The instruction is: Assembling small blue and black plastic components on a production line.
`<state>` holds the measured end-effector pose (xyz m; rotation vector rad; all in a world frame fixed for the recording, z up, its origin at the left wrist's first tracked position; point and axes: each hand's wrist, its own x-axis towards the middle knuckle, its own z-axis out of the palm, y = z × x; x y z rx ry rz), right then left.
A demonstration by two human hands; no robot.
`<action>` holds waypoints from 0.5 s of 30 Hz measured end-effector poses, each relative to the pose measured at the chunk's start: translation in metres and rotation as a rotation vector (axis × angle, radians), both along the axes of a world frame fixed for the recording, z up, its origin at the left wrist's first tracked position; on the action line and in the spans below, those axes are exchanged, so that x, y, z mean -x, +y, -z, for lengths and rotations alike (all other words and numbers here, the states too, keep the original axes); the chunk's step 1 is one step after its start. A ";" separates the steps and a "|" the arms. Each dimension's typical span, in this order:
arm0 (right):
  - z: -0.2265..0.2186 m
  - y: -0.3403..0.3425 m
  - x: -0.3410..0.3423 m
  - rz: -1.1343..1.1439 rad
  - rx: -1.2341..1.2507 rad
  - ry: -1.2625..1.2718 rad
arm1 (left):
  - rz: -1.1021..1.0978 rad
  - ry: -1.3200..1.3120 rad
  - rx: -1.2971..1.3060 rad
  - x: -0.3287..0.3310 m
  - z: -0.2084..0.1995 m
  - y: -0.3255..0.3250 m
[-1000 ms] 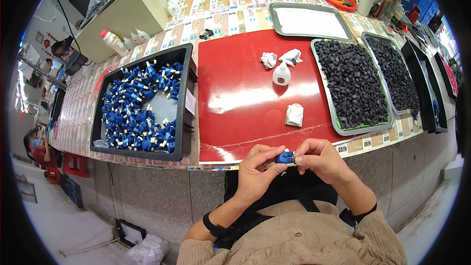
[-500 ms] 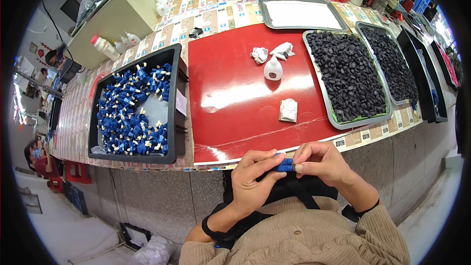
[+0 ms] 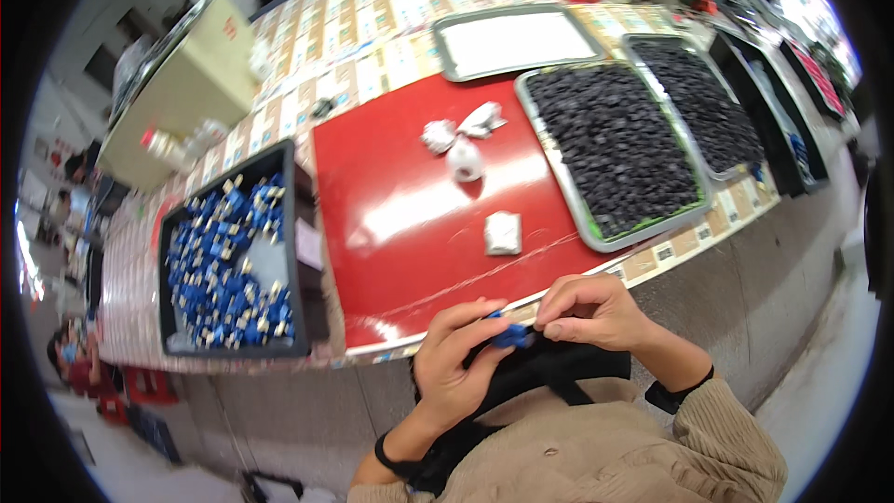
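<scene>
My left hand [image 3: 456, 359] is closed around a small blue piece [image 3: 512, 335], gripped between thumb and fingers just off the table's front edge. The picture is blurred, so the exact shape of the piece cannot be made out. Just to its right, the thumb and fingers of my right hand [image 3: 601, 315] are pinched together. Something small and dark seems to be at those fingertips, but its kind does not show. A black bin [image 3: 304, 298] on the left holds many blue pieces with pale ends.
A red mat [image 3: 400, 251] carries a white squeeze bottle [image 3: 465, 162], crumpled white tissues [image 3: 480, 121] and a small whitish pad [image 3: 503, 234]. Two trays [image 3: 596, 240] of small black pieces lie to the right. Behind the mat is a white-lined tray [image 3: 517, 42].
My view has turned, shifting the table's things leftward. My right fingertips, earlier on the blue piece, are now a little apart from it. My left hand keeps hold of it.
</scene>
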<state>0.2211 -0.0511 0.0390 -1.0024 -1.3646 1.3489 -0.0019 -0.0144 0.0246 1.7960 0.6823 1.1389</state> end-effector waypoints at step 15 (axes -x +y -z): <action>0.030 0.023 -0.297 1.267 -0.289 -1.053 | 0.165 -0.606 1.027 0.009 0.013 -0.001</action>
